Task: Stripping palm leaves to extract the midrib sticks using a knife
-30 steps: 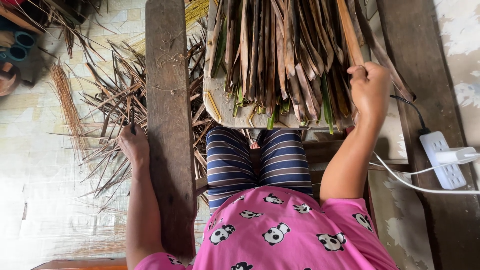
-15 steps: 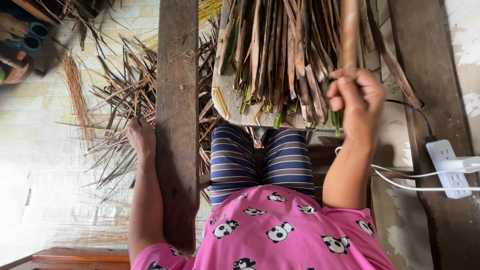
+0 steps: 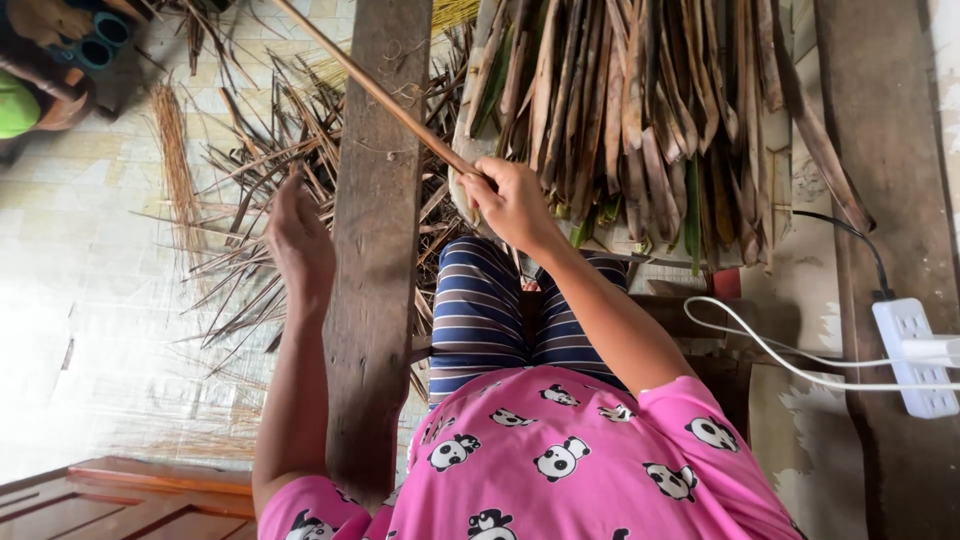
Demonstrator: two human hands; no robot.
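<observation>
My right hand (image 3: 512,203) grips one long dried brown leaf strip (image 3: 380,92), which slants up and left across a vertical wooden post (image 3: 378,260). A big pile of dried and partly green leaves (image 3: 640,110) lies in front of my striped lap. My left hand (image 3: 298,238) hangs to the left of the post with fingers apart, just above a scatter of thin leaf ribs and scraps (image 3: 250,200) on the pale floor. It holds nothing that I can see.
A white power strip (image 3: 912,355) with a plug and white cables lies at the right on a wooden plank. A bundle of straw-coloured ribs (image 3: 175,165) lies at the left. Someone else's foot and sandals (image 3: 60,30) show at the top left corner.
My right hand has pulled one strip out of the pile and swung it left across the post. My left hand stays low beside the post.
</observation>
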